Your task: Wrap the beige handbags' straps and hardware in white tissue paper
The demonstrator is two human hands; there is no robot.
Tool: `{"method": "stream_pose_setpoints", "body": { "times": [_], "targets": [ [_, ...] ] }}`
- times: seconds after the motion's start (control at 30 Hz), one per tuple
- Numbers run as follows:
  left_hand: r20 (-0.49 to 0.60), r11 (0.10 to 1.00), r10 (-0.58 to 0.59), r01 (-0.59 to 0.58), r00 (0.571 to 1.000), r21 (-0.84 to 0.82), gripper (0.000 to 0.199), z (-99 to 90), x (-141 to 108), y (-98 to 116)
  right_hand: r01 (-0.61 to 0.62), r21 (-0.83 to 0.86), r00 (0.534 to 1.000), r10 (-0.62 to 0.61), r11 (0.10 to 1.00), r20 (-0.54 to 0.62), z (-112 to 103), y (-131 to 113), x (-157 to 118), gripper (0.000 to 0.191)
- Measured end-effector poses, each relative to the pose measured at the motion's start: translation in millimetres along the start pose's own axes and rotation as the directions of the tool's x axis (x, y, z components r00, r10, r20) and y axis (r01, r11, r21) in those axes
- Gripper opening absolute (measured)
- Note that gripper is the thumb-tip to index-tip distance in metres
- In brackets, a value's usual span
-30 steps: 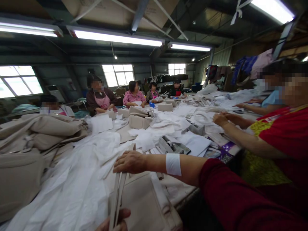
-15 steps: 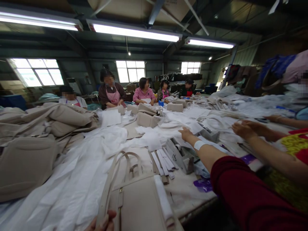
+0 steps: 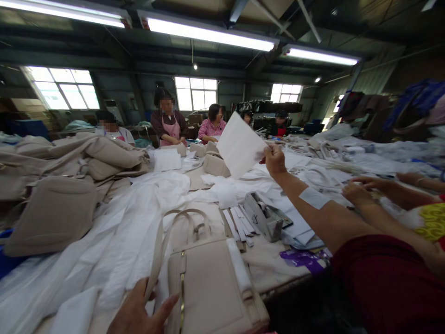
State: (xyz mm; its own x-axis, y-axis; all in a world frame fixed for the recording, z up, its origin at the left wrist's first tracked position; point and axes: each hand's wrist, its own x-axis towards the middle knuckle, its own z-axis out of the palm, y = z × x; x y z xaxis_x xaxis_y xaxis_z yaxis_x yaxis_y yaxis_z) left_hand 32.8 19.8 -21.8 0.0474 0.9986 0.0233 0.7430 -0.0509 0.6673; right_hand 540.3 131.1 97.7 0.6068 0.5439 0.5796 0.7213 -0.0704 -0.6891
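In front of me a beige handbag [image 3: 212, 283] lies on the table, with a brass-coloured zip along its left side and a white wrapped roll [image 3: 239, 269] along its right edge. My left hand [image 3: 139, 308] is at the bag's lower left, fingers around the long beige strap [image 3: 157, 253], thumb beside the zip. Raised over the middle of the table, my right hand [image 3: 274, 160] pinches the right corner of a thin white sheet [image 3: 239, 146], which is tilted. The bag's two handles [image 3: 194, 215] point away from me.
A grey tape dispenser [image 3: 262, 215] stands beside white strips [image 3: 238, 222]. Beige bags [image 3: 52, 215] pile up on the left, near white plastic wrapping [image 3: 114, 250]. A co-worker's hands [image 3: 361, 190] are at the right; several people sit or stand across the table.
My right hand has lifted the white sheet off the table. More of my left hand shows at the strap, with its thumb stretched toward the zip. The view has shifted slightly.
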Motion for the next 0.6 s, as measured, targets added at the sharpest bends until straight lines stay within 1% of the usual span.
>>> {"method": "stream_pose_setpoints", "body": {
  "times": [0.03,0.07,0.1,0.13,0.17,0.2,0.23,0.27,0.3,0.37,0.4,0.43,0.47,0.53,0.6],
  "targets": [
    [0.022,0.999,-0.013,0.012,1.000,0.031,0.047,0.5,-1,0,-0.020,0.161,0.999,0.015,0.987,0.030,2,-11,-10,0.032],
    [0.060,0.998,-0.039,0.037,0.997,0.045,0.048,0.4,-1,-1,-0.060,0.348,0.996,0.031,0.936,0.088,5,-21,-24,0.027],
    [0.071,0.998,-0.055,0.052,0.996,0.047,0.048,-0.1,0,-2,-0.123,0.525,0.985,0.040,0.842,0.167,9,-30,-41,0.022],
    [0.084,0.998,-0.046,0.043,0.995,0.038,0.045,-1.1,0,-4,-0.208,0.656,0.965,0.041,0.726,0.260,12,-37,-61,0.018],
    [0.094,0.998,-0.053,0.051,0.994,0.023,0.042,-2.2,0,-5,-0.299,0.721,0.933,0.033,0.625,0.357,15,-43,-81,0.017],
    [0.107,0.997,-0.071,0.072,0.992,-0.009,0.040,-3.4,0,-7,-0.381,0.728,0.893,0.024,0.570,0.449,17,-47,-102,0.018],
    [0.137,0.992,-0.101,0.110,0.985,-0.059,0.039,-4.6,-1,-8,-0.452,0.709,0.849,0.018,0.542,0.528,20,-50,-121,0.019],
    [0.182,0.974,-0.138,0.166,0.974,-0.152,0.038,-5.8,-2,-10,-0.511,0.677,0.805,0.019,0.531,0.593,22,-51,-139,0.020],
    [0.228,0.934,-0.168,0.229,0.959,-0.275,0.040,-7.1,-3,-11,-0.559,0.639,0.764,0.028,0.528,0.645,24,-51,-155,0.021],
    [0.329,0.789,-0.190,0.343,0.925,-0.509,0.047,-10.7,-6,-12,-0.626,0.558,0.697,0.070,0.545,0.714,30,-49,-179,0.020],
    [0.367,0.712,-0.178,0.377,0.913,-0.592,0.052,-13.1,-8,-12,-0.640,0.514,0.679,0.106,0.571,0.727,33,-46,-187,0.020],
    [0.396,0.657,-0.156,0.394,0.905,-0.643,0.056,-15.9,-10,-13,-0.632,0.468,0.677,0.146,0.618,0.721,36,-43,-192,0.019],
    [0.419,0.627,-0.129,0.401,0.899,-0.668,0.057,-19.0,-11,-14,-0.603,0.420,0.692,0.183,0.678,0.698,39,-40,-195,0.019],
    [0.441,0.616,-0.085,0.395,0.893,-0.681,0.053,-24.9,-15,-17,-0.514,0.333,0.749,0.224,0.790,0.624,42,-32,-195,0.018],
    [0.432,0.627,-0.065,0.374,0.900,-0.683,0.050,-29.5,-19,-20,-0.441,0.279,0.794,0.226,0.853,0.564,43,-26,-191,0.017]
  ]
}}
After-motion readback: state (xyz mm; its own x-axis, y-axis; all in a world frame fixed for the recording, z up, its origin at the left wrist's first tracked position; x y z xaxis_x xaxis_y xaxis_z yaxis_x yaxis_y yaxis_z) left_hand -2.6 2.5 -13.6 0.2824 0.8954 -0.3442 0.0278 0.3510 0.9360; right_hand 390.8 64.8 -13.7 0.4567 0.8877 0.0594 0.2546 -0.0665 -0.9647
